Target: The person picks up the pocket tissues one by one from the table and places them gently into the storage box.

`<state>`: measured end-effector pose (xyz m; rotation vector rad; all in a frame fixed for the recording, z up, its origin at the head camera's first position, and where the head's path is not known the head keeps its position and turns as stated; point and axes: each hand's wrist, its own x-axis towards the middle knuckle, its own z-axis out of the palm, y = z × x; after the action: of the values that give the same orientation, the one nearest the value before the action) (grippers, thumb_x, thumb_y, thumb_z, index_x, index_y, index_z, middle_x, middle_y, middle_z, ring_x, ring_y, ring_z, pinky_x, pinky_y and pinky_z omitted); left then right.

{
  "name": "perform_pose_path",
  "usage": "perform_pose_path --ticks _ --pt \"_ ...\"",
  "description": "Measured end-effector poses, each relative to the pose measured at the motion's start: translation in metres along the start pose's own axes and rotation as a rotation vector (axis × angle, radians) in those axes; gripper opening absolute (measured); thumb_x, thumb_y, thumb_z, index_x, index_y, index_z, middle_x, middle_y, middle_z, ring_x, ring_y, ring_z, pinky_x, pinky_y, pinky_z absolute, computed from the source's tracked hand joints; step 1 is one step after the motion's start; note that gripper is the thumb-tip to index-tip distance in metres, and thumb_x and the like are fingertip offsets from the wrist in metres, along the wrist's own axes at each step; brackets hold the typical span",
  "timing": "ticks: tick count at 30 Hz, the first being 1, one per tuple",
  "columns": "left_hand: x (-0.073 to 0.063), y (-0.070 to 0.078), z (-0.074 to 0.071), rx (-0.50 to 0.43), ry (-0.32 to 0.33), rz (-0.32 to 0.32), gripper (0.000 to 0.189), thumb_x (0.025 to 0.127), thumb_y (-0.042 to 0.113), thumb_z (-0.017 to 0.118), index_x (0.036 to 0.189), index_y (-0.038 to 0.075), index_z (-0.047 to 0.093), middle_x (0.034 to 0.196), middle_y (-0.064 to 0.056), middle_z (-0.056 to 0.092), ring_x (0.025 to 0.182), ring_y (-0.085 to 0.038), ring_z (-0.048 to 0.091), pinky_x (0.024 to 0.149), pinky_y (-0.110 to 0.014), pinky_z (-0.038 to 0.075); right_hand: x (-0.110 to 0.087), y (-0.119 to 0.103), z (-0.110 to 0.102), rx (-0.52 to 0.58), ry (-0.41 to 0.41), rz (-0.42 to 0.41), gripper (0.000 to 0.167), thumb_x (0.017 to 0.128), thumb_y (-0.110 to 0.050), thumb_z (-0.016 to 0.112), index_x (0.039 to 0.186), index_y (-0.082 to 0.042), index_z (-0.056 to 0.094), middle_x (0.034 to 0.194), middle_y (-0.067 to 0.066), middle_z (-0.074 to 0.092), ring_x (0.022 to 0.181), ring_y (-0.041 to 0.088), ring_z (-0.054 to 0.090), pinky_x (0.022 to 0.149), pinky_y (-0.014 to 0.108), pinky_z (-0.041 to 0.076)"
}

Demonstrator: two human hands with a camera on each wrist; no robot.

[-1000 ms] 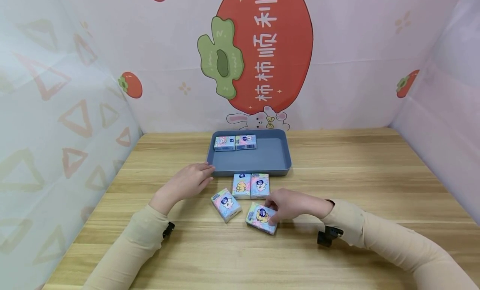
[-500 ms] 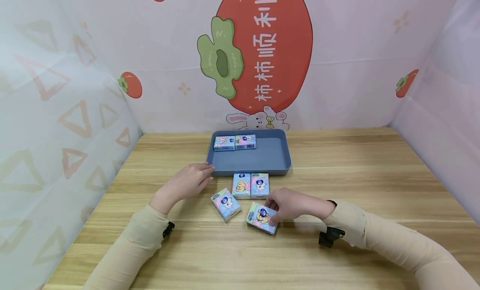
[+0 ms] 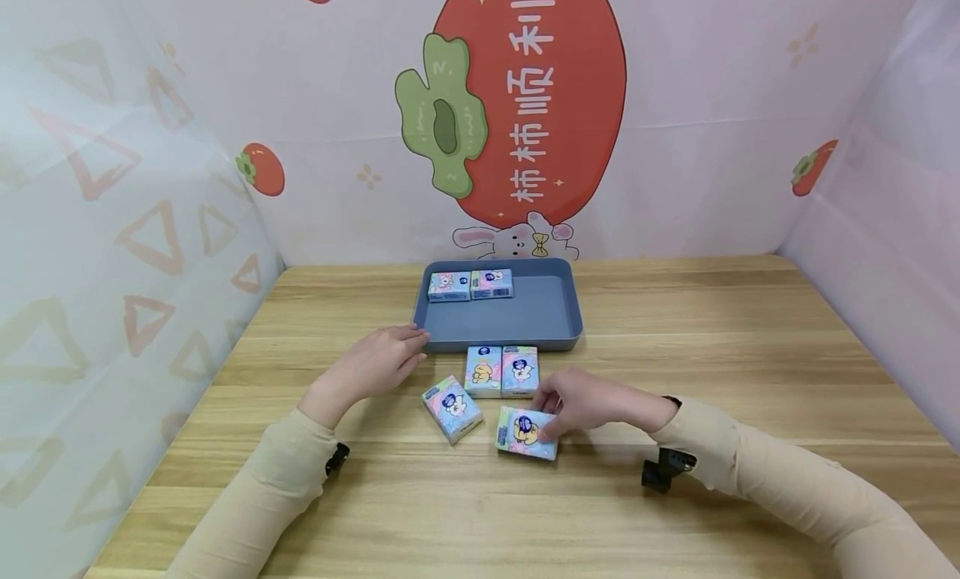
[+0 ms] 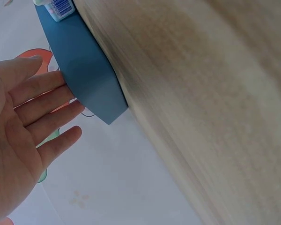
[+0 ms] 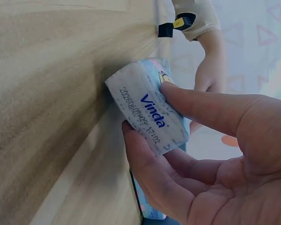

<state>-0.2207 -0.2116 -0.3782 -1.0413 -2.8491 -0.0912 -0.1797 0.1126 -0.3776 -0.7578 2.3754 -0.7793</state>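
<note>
My right hand [image 3: 588, 400] pinches a small Vinda tissue pack [image 3: 517, 444] with a yellow cartoon character on its top. In the right wrist view the thumb lies on the pack's printed face and the fingers are under its other side, with the pack's white end [image 5: 143, 110] facing the camera. My left hand [image 3: 378, 361] has its fingertips at the left front corner of the blue-grey tray [image 3: 532, 316]. The left wrist view shows those fingers [image 4: 49, 101] extended against the tray's outer wall [image 4: 86, 70].
Inside the tray, two tissue packs [image 3: 471, 285] sit side by side at the back left. Two more packs, one yellow-figured [image 3: 483, 372] and one white-figured [image 3: 521, 372], lie before the tray's front wall. A slanted pack [image 3: 452, 409] lies left of the held one.
The tissue pack in my right hand has turned slightly and shifted a little to the right, its near edge now straighter. My left hand and the tray have stayed put.
</note>
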Motion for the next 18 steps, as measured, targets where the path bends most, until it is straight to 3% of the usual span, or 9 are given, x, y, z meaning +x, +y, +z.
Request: perform_pose_path --ticks 18 --pt "0.000 -0.001 0.001 0.011 0.007 0.004 0.034 0.095 0.019 0.057 0.121 -0.001 0.063 0.124 -0.018 0.062 0.117 -0.032 0.059 0.099 -0.046 0.050 0.005 0.008 -0.024 0.087 0.111 -0.047 0.029 0.079 -0.023 0.077 0.101 -0.006 0.072 0.091 0.000 0.071 0.079 0.009 0.060 0.072 0.023 0.054"
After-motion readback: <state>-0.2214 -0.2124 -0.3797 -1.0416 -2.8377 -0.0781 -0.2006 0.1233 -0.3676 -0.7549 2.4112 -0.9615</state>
